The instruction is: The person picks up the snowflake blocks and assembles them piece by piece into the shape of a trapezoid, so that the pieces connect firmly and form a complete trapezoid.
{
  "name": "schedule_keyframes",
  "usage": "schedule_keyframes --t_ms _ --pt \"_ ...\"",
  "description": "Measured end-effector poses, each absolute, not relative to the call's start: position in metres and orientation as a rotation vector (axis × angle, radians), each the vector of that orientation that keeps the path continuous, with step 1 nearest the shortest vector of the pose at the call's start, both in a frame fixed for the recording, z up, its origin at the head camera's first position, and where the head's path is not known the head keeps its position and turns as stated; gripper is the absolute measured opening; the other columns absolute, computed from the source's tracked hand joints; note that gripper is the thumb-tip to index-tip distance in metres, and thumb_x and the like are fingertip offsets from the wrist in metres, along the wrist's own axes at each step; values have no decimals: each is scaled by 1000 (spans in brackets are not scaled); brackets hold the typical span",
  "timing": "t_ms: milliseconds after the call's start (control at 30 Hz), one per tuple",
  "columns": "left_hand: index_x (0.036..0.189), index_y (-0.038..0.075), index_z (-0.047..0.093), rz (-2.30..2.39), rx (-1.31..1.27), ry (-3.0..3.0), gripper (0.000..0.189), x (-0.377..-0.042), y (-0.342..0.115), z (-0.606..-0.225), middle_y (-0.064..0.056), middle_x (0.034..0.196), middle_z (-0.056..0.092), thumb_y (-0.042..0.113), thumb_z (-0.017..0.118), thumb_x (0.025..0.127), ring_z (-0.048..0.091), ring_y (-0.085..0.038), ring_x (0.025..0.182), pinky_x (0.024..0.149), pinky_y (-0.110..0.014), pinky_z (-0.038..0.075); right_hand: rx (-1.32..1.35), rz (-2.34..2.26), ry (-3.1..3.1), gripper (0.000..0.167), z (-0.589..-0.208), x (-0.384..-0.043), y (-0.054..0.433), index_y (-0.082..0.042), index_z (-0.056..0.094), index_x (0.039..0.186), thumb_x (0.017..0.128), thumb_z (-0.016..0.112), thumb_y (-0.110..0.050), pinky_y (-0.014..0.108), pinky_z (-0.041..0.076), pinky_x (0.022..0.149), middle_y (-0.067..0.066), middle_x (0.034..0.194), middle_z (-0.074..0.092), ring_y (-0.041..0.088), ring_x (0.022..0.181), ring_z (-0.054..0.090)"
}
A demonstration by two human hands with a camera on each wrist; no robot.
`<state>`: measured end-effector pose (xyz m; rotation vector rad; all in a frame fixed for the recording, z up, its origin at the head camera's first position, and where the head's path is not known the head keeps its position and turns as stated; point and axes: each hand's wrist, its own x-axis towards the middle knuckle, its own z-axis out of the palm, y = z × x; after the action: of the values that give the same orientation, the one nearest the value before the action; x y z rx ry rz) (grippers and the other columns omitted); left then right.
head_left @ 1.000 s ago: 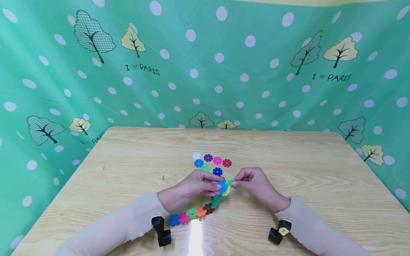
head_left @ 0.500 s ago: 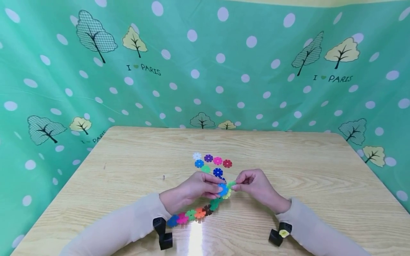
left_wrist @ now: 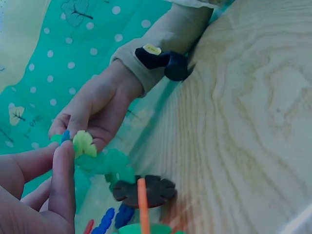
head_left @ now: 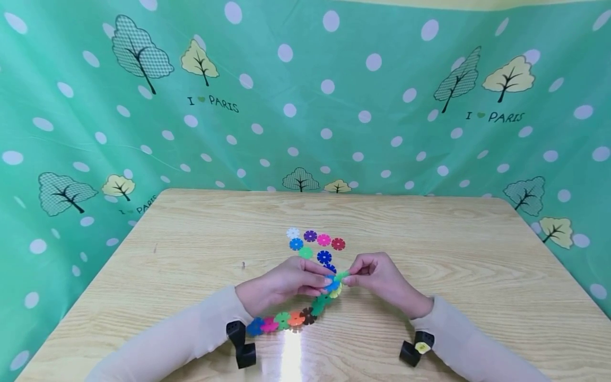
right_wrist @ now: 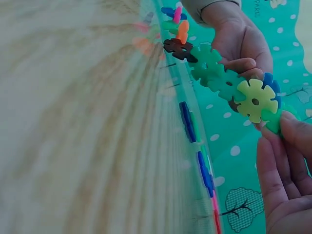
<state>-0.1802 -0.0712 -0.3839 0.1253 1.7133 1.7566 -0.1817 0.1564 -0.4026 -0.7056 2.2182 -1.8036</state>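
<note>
A chain of notched snowflake discs hangs between the hands and curves down to the left. My left hand (head_left: 286,284) pinches a blue disc (head_left: 331,285) between thumb and fingers. Thumb and fingertips of my right hand (head_left: 379,278) grip a light green disc (right_wrist: 272,122), which overlaps the blue one. Beside them sits a pale yellow disc (right_wrist: 248,96), joined to two green discs (right_wrist: 205,59). Further along come a brown disc (head_left: 307,315), an orange disc (head_left: 296,318), a green disc (head_left: 282,320), a pink disc (head_left: 269,324) and a dark blue disc (head_left: 255,326) at the end.
Loose discs lie flat on the wooden table (head_left: 453,239) beyond the hands: white (head_left: 289,232), purple (head_left: 307,236), pink (head_left: 321,241), red (head_left: 335,245), blue, light green and two dark blue ones. A green dotted curtain (head_left: 305,132) stands behind the table.
The light green disc in my right hand has come closer over the blue disc. The chain's far end has shifted slightly left. Both hands keep their grips.
</note>
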Motion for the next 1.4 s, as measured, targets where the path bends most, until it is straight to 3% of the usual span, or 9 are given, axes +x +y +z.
schedule_keyframes --t_ms 100,233,400,567,800,1067,1400 --pt "116 -9 62 1740 152 1697 27 -183 -77 -382 -13 96 70 -1 59 90 66 -9 71 68 -20 56 -694 -1791 2184 24 -403 -182 157 7 63 83 81 75 -14 32 57 65 12 79 68 14 69 66" --pt "117 -9 61 1706 189 1748 31 -186 -85 -380 -15 99 70 2 63 88 67 -11 74 70 -23 56 -683 -1789 2148 21 -406 -184 158 9 61 86 82 72 -8 32 57 68 8 79 67 13 71 66" --pt "116 -5 62 1630 278 1903 35 -197 -98 -379 -13 103 70 11 69 85 68 -20 89 79 -32 56 -660 -1795 2117 22 -408 -185 159 11 59 89 81 71 -6 31 57 69 5 80 67 13 72 66" --pt "117 -5 60 1606 327 2011 36 -215 -113 -378 -18 111 66 7 68 83 65 -28 98 83 -36 55 -651 -1801 2090 23 -409 -186 160 11 58 91 81 71 -5 29 57 70 4 81 66 11 73 65" --pt "117 -3 62 1625 241 2185 34 -240 -126 -386 -18 113 65 1 67 83 65 -19 97 86 -28 53 -628 -1782 2083 27 -411 -187 161 10 58 94 80 73 -8 25 56 70 6 85 65 10 75 63" --pt "113 7 66 1475 188 2436 31 -271 -132 -398 -8 110 64 2 68 82 57 -20 99 84 -30 49 -624 -1781 2086 27 -414 -187 161 10 58 95 80 72 -6 24 56 71 6 86 64 10 76 63" --pt "110 4 68 1415 218 2534 35 -292 -131 -409 -10 107 66 -6 70 76 58 -21 98 84 -30 51 -614 -1777 2076 26 -415 -188 160 10 58 95 80 72 -7 24 55 71 10 87 63 11 77 62"
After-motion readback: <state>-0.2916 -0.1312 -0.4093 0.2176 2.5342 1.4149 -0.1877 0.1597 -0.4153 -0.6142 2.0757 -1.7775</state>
